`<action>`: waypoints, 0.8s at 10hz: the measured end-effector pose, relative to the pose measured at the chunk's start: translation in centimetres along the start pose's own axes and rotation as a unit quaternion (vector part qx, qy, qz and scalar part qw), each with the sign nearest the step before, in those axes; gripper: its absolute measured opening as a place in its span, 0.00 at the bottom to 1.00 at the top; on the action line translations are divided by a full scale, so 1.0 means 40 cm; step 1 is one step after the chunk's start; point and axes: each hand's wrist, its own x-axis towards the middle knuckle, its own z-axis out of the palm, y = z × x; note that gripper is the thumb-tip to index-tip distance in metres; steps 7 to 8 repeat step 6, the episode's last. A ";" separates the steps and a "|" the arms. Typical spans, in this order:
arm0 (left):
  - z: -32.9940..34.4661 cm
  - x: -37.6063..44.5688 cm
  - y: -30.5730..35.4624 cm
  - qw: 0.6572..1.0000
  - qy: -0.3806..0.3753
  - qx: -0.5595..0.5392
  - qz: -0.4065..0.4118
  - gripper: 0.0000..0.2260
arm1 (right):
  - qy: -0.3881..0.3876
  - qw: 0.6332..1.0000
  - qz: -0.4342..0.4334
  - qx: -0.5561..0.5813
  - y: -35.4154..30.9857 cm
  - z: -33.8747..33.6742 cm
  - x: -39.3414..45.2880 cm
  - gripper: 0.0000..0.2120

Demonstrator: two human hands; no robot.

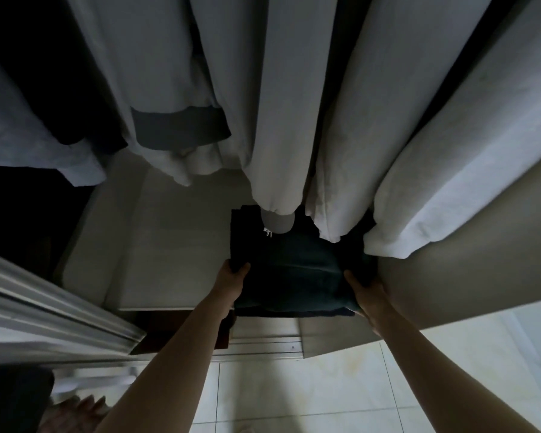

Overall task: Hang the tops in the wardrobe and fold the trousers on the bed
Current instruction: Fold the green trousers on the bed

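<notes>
The wardrobe [175,245] fills most of the view, dim inside, with a pale shelf as its floor. Pale tops [288,98] hang in a row across it, their hems and sleeves dropping toward the shelf; one near the left has a grey cuff [178,128], and a dark garment [44,73] hangs between the pale ones at far left. The rightmost top [456,157] slants down beside the wardrobe's right wall [450,282]. A sliding door's ribbed edge [44,314] crosses the lower left, and a metal track [263,348] runs along the wardrobe's front. Pale floor tiles [310,395] lie below.

A folded stack of dark trousers [297,276] sits at the right end of the shelf, against the right wall, its near edge at the shelf's front lip. The sleeve ends of the middle tops hang just over its back part, and a small white tag [267,232] shows there.

Both hands hold the stack from opposite sides. The left hand [235,273] grips its left edge, thumb on top and fingers hidden under the cloth. The right hand [367,290] grips its right edge, thumb lying on top, fingers tucked down the side out of sight. Both forearms are bare.
</notes>
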 end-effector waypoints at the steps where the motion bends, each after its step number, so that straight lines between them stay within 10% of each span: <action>1: -0.002 0.004 -0.003 1.000 0.010 0.000 -0.003 0.19 | 0.008 1.000 0.008 0.004 -0.005 0.010 0.001 0.30; 4: -0.020 -0.019 0.004 0.997 0.043 -0.067 -0.025 0.21 | -0.007 0.987 0.114 0.113 -0.019 -0.009 -0.023 0.30; 8: -0.057 -0.096 -0.012 0.997 0.026 -0.028 -0.070 0.19 | -0.031 0.993 0.051 -0.106 0.017 -0.056 -0.091 0.27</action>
